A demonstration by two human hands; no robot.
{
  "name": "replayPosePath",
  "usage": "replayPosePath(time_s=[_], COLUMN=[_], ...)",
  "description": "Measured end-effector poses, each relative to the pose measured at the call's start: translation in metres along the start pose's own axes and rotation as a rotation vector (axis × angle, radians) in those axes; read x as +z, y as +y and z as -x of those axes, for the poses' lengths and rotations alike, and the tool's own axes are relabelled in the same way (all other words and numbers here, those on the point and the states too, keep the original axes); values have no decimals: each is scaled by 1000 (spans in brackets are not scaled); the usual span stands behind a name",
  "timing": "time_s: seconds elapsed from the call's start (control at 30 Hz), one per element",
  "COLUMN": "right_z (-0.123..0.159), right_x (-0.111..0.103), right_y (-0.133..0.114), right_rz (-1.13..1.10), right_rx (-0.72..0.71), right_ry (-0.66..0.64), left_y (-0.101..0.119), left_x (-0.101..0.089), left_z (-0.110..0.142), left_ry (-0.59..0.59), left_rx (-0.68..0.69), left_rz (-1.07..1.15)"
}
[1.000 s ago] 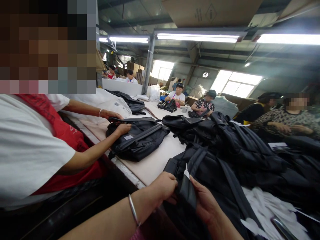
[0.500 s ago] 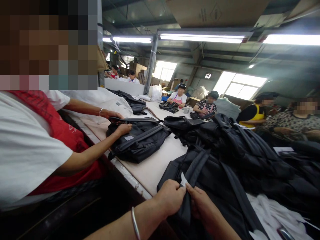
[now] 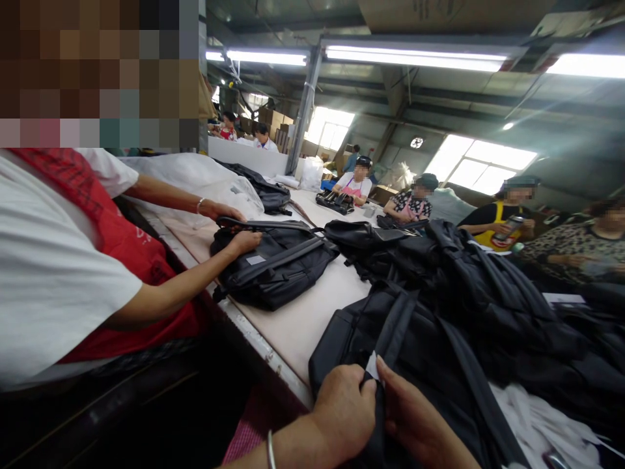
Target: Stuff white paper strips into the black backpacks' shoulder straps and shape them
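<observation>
A black backpack (image 3: 351, 332) lies on the table right in front of me, its shoulder straps facing up. My left hand (image 3: 344, 407), with a silver bangle at the wrist, is closed around the lower part of a backpack strap (image 3: 393, 326). Beside it, my right hand (image 3: 415, 413) is closed on the same strap, thumb pointing up. A small white strip (image 3: 372, 366) pokes out between my two thumbs, against the strap. The fingertips underneath are hidden by the hands and the strap.
To the left, a co-worker in a red apron (image 3: 141, 260) handles another black backpack (image 3: 273, 273). More black bags (image 3: 488, 286) are heaped on the right. White strips (image 3: 541, 417) lie in a pile at lower right. The table edge (image 3: 258, 345) runs along the left. Several people work farther back.
The view has shifted slightly. My hands stay on the strap, and less of the white strip shows between them. A co-worker in yellow at the back now shows a can-like object in hand.
</observation>
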State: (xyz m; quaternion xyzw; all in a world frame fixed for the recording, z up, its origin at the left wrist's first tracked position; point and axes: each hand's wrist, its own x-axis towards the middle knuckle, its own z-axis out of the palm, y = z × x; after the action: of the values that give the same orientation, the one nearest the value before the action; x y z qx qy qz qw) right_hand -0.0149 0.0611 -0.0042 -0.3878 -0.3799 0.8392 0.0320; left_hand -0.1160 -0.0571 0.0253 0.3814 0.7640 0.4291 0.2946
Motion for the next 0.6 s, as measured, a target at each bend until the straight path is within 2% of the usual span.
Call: replayPosePath(time_s=[0.1,0.23,0.37,0.6], right_z=[2,0,-5,-5], right_x=[2,9,12,13], right_y=[-2,1,6,7], right_rz=[-133,-306,-278,-204], right_rx=[-6,-58,-77,-125], right_ry=[-26,90,140,105], left_y=[2,-1,-7,-2], left_x=[1,3,4,-5], left_z=[0,0,-2,8], left_ry=[-11,-13,-14,-24], left_rx=[9,20,-13,-19], left_rz=[50,51,33,102])
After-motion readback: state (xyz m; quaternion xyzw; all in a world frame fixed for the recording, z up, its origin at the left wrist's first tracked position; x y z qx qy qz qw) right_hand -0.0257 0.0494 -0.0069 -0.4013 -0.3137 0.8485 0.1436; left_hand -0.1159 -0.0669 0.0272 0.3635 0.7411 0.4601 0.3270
